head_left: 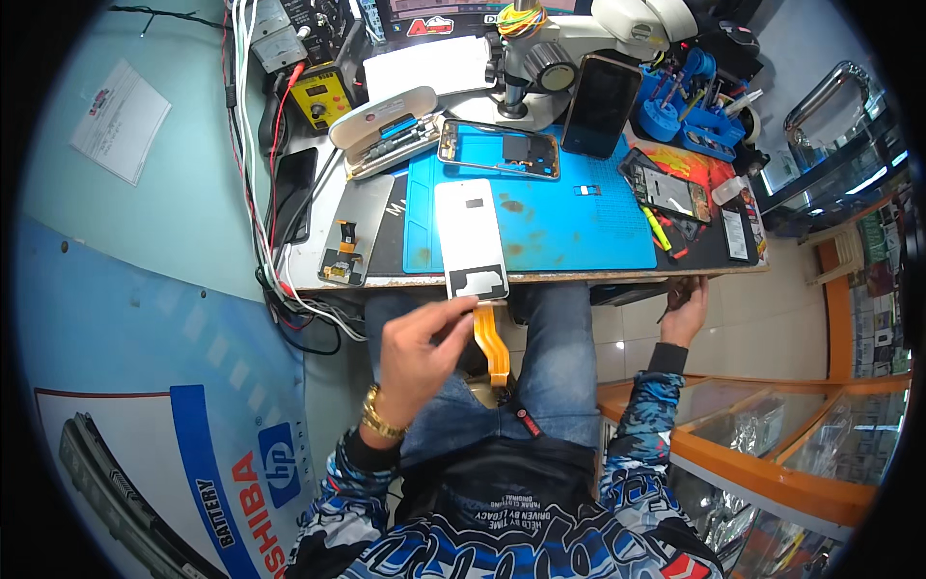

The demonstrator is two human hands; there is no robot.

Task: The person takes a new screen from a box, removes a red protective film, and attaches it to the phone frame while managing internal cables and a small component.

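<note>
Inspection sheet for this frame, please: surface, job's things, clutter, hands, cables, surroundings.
Surface: blue work mat on a crowded bench.
Job's things: white phone display panel overhanging the bench's front edge, its orange flex cable hanging below.
Clutter: opened phone frame, dark phone leaning on the microscope, open tool case, blue tool holder.
Hands: left hand at the panel's lower edge, grip unclear; right hand under the bench's right edge.
Cables: wire bundle down the bench's left side.
Surroundings: glass display counter at right.

My workbench (540,279) carries a blue mat (579,227), a white phone panel (470,236), a microscope (569,48) and an open tool case (386,130).
</note>
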